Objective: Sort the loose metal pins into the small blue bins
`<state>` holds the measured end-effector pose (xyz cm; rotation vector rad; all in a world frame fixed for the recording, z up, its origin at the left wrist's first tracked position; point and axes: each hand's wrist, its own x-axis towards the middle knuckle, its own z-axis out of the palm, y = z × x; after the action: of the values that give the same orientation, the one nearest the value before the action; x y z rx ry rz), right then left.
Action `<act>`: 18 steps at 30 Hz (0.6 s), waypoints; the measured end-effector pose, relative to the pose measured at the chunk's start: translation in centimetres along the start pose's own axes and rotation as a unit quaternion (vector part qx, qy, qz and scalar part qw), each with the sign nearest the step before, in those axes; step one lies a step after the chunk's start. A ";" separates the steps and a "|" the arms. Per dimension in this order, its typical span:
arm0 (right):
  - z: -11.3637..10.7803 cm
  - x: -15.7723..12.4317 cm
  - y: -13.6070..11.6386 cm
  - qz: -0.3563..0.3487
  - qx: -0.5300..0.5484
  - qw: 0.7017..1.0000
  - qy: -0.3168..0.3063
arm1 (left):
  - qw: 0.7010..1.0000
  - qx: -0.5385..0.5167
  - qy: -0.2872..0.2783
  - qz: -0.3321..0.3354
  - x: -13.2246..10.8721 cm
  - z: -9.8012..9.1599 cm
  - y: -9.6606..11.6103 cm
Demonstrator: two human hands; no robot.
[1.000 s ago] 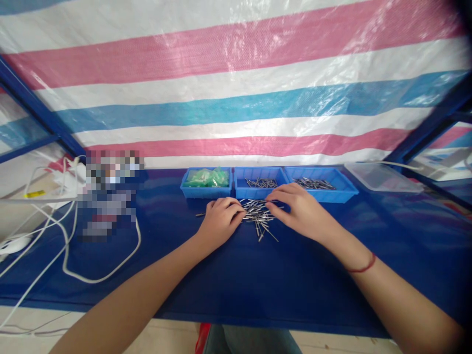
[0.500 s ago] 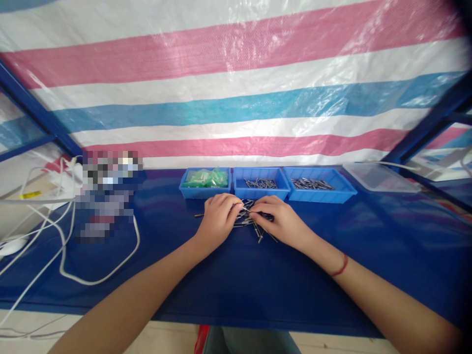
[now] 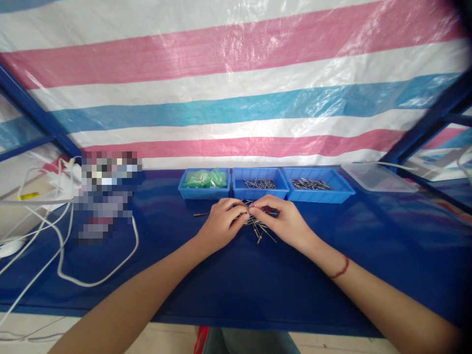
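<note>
Striped sheeting (image 3: 236, 105) hangs behind a blue table (image 3: 236, 285) with a middle bin (image 3: 244, 193). In front of that bin, left hand (image 3: 223, 220) and right hand (image 3: 280, 217) almost meet over loose metal pins (image 3: 258, 231), fingertips curled close, any grip hidden; a light, steady pinch should suit such thin pieces.

hands (image 3: 223, 223) (image 3: 282, 221): 2 | blue bins (image 3: 204, 195) (image 3: 260, 193) (image 3: 319, 197): 3 | metal pins (image 3: 257, 227): uncountable, overlapping | wristband (image 3: 344, 267): 1 | clear lid (image 3: 379, 178): 1
</note>
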<state>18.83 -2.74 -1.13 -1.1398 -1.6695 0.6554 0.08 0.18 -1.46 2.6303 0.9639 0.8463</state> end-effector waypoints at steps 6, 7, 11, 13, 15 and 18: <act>0.1 -0.1 -0.2 -0.005 -0.010 1.000 0.009 | 1.000 -0.013 0.001 -0.004 0.1 -0.2 0.2; 0.0 -0.1 -0.3 -0.006 -0.011 1.000 0.007 | 1.000 -0.014 0.001 -0.007 0.1 -0.3 0.2; -0.1 -0.1 -0.6 -0.021 -0.016 1.000 -0.002 | 1.000 -0.014 0.004 -0.021 0.1 -0.3 0.3; -0.1 -0.1 -0.7 -0.029 -0.018 0.999 -0.007 | 1.000 -0.015 0.005 -0.026 0.2 -0.3 0.3; -0.1 -0.1 -0.7 -0.034 -0.018 0.999 -0.011 | 0.999 -0.017 0.006 -0.029 0.2 -0.3 0.3; -0.2 -0.1 -0.8 -0.038 -0.022 0.999 -0.009 | 0.999 -0.020 0.005 -0.034 0.3 -0.3 0.3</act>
<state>18.71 -3.16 -0.45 -1.0986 -1.7408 0.5861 0.22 0.09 -0.93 2.5465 1.0235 0.8545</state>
